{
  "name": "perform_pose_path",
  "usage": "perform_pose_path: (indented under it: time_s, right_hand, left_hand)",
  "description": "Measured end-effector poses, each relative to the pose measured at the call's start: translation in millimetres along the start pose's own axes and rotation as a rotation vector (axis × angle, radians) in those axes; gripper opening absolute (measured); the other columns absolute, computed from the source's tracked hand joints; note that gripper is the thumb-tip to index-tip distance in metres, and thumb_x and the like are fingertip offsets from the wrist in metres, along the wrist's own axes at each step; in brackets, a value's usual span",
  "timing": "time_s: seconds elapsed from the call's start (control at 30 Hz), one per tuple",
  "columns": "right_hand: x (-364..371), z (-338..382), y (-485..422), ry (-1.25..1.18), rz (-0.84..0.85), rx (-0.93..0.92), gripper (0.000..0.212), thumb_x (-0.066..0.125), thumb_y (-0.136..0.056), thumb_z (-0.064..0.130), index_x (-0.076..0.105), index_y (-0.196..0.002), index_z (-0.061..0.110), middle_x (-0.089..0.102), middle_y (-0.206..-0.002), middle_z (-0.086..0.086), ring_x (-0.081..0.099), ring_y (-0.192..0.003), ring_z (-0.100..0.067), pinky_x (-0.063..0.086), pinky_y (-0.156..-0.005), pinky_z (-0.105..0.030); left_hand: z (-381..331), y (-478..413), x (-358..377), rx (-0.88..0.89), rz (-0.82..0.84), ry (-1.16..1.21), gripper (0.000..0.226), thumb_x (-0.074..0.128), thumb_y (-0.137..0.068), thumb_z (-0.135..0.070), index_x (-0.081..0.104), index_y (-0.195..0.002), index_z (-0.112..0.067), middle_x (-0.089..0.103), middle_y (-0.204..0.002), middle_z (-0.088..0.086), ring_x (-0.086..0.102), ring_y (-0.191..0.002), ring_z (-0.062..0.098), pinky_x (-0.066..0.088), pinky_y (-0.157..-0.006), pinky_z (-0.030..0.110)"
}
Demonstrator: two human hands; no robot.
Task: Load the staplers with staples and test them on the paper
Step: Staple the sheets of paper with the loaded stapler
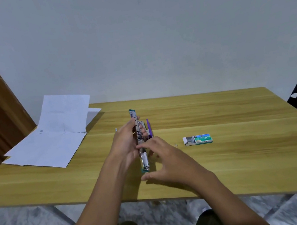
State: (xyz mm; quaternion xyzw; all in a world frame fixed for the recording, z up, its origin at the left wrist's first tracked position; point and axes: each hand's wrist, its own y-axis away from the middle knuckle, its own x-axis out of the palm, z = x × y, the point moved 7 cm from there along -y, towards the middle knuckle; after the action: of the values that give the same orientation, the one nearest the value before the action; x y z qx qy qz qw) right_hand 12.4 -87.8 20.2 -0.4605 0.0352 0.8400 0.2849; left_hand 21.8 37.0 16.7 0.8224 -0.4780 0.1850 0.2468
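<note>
Left hand (124, 144) grip wrapped round the opened teal stapler (143, 157) over mid-table (227, 158). Right hand (170, 161) grip loose and spread, forefinger touching its metal rail. Staple box (199, 139) right, paper (51, 138) left.

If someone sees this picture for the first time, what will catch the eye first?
First comes the opened teal stapler, its metal magazine bared, gripped by the left hand over the middle of the table, with the right hand open beside it. Next come the box of No. 10 staples lying to the right, and the white paper sheets spread at the far left corner.
</note>
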Motion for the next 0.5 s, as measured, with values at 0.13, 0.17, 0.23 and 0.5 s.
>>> perform_pose_path:
  time_s: [0.13, 0.17, 0.23, 0.5]
  right_hand:
    - [-6, 9, 2, -0.01, -0.156, -0.157, 0.056, 0.068, -0.084, 0.045, 0.052, -0.137, 0.036, 0.055, -0.122, 0.017, 0.06, -0.103, -0.005, 0.055, -0.086, -0.033]
    - [-11, 10, 3, -0.072, -0.222, -0.179, 0.051, 0.068, -0.087, 0.038, 0.057, -0.136, 0.031, 0.061, -0.117, 0.015, 0.061, -0.1, -0.004, 0.054, -0.087, -0.029]
    - [-28, 8, 1, -0.215, -0.38, -0.183, 0.04, 0.07, -0.09, 0.026, 0.065, -0.129, 0.022, 0.07, -0.11, 0.009, 0.064, -0.097, -0.004, 0.05, -0.088, -0.02]
    - [-47, -21, -19, -0.778, -0.437, 0.225, 0.063, 0.076, -0.079, 0.047, 0.056, -0.135, 0.025, 0.061, -0.12, 0.002, 0.063, -0.098, -0.01, 0.051, -0.085, -0.02]
  left_hand:
    - [-11, 0, -7, 0.052, -0.001, 0.063, 0.024, 0.049, -0.102, -0.02, 0.062, -0.113, -0.003, 0.056, -0.059, 0.004, 0.06, -0.052, 0.014, 0.059, -0.064, 0.028]
    - [-13, 0, -7, 0.06, 0.009, 0.054, 0.023, 0.049, -0.102, -0.018, 0.062, -0.112, -0.001, 0.057, -0.058, 0.005, 0.062, -0.052, 0.014, 0.06, -0.067, 0.029]
    - [-17, 7, -4, 0.045, 0.064, -0.004, 0.021, 0.049, -0.101, -0.014, 0.063, -0.106, 0.001, 0.061, -0.063, 0.008, 0.065, -0.052, 0.014, 0.061, -0.061, 0.027]
    - [-4, 33, 15, -0.016, 0.398, -0.382, 0.029, 0.049, -0.101, -0.024, 0.064, -0.105, 0.001, 0.056, -0.086, 0.009, 0.051, -0.057, 0.018, 0.043, -0.055, 0.025]
